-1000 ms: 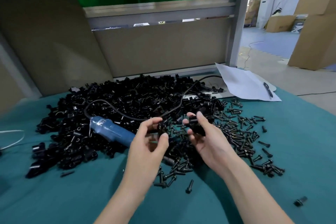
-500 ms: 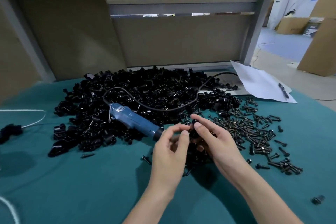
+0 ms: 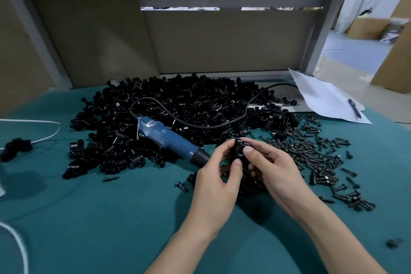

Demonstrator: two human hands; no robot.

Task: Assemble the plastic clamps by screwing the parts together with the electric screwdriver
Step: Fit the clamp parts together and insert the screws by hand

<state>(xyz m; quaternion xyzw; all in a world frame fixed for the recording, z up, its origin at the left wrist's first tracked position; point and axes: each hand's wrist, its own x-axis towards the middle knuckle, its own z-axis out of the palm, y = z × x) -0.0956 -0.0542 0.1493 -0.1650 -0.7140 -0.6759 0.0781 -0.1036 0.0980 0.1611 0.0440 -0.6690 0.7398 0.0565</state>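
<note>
Worktop [image 3: 111, 218]: covered in teal cloth.
- Centre to far edge: large heap of black clamp parts [image 3: 189, 104].
- Blue electric screwdriver [image 3: 164, 136] lies tilted across the heap's near side, nose toward near right. Its black cord [image 3: 222, 126] loops over the heap.
- Right of the heap: loose spread of black screws [image 3: 311, 156]. One single screw [image 3: 110, 178] lies apart, near left of the heap.
- Far right corner: white paper sheet [image 3: 322, 100] with a pen [image 3: 354, 108] on it.
- Left edge: white cable [image 3: 44, 133] beside a small black object [image 3: 15, 147], type unclear.
</note>
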